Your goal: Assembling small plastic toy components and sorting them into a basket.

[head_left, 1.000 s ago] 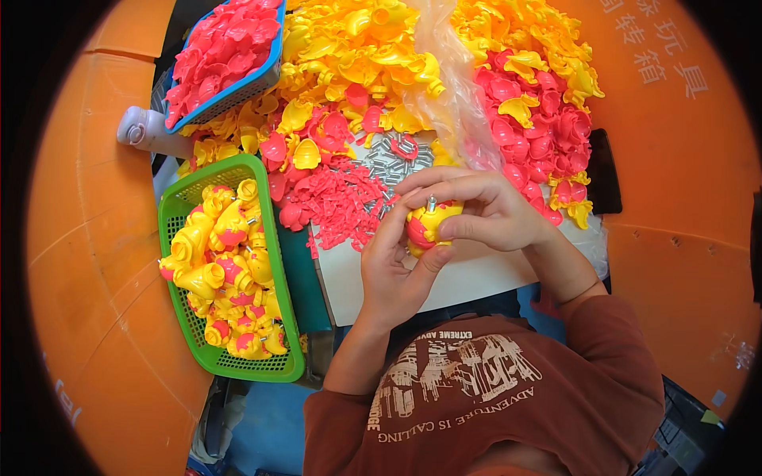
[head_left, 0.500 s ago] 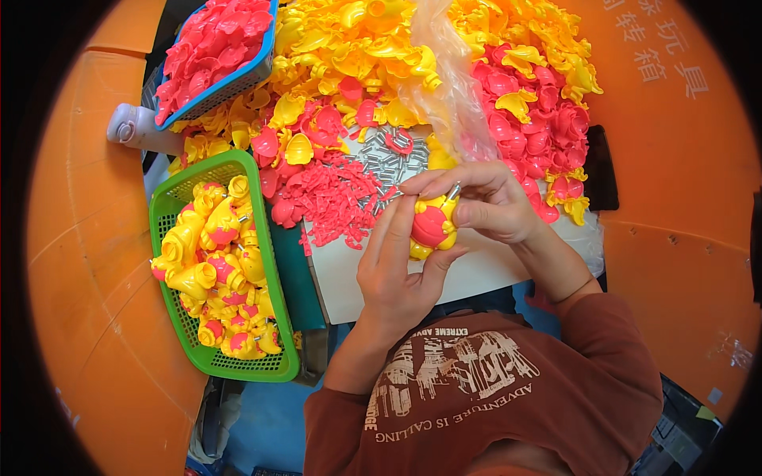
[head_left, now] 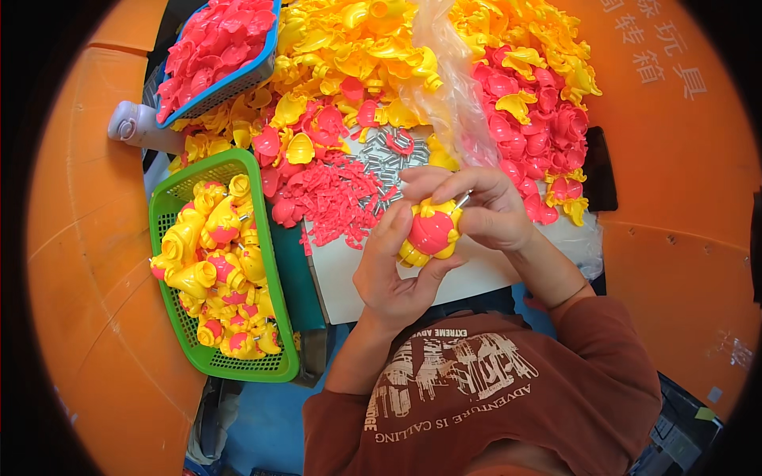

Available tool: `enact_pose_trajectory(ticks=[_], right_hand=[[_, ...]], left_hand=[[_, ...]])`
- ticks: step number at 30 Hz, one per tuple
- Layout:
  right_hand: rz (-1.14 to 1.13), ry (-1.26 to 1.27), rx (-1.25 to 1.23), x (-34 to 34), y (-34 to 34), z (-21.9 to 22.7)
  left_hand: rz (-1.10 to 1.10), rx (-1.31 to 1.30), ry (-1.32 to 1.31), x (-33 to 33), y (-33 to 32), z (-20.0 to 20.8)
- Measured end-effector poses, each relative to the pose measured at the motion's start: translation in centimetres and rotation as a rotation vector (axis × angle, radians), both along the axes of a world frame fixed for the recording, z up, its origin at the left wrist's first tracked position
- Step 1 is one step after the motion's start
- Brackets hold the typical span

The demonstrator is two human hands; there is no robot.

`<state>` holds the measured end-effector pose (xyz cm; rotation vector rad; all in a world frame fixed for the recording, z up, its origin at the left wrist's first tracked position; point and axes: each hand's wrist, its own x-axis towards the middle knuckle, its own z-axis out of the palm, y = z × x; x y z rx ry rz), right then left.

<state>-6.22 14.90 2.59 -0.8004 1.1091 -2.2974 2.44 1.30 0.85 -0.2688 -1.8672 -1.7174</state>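
Turning the yellow-and-pink rounded plastic toy [head_left: 432, 230] betw. both hands, over the near half of the white flat board [head_left: 345, 289]. Vs. approx. 1 s ago: pink panel now faces up, & the thin silver metal pin [head_left: 465, 198] leans to R instead of standing near-upright. Meaning: pin now sits at toy's upper R edge, beside my R thumb & forefinger, so I judge it's handy to that side; seating depth can't be told. Grip: L hand [head_left: 387, 270] cupped about toy's L & lower side, thumb & fingers spread approx. body-wide. R hand [head_left: 496, 213] bent over top & R side, thumb against toy; can't tell if pin itself is pinched. Edges: loose silver metal pins [head_left: 389, 163] lie just beyond my fingers, small pink plastic bits [head_left: 333, 194] to far L, so little slack that way. Green plastic mesh basket [head_left: 272, 254], w/ similar toys inside, stands L, well apart from L wrist. More room nearer my body; crumpled clear plastic film [head_left: 460, 103] hangs beyond R hand.
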Motion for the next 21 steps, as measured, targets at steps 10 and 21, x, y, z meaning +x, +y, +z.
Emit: enact_pose_trajectory(ticks=[10,21], right_hand=[[-0.029,-0.376,0.024,0.9,-0.4,-0.3],[0.002,-0.316,-0.052,0.6,0.5,0.3]], left_hand=[[-0.088,0.095,-0.077,-0.2,0.6,-0.6],[-0.083,0.290,-0.019,-0.9,1.7,-0.2]])
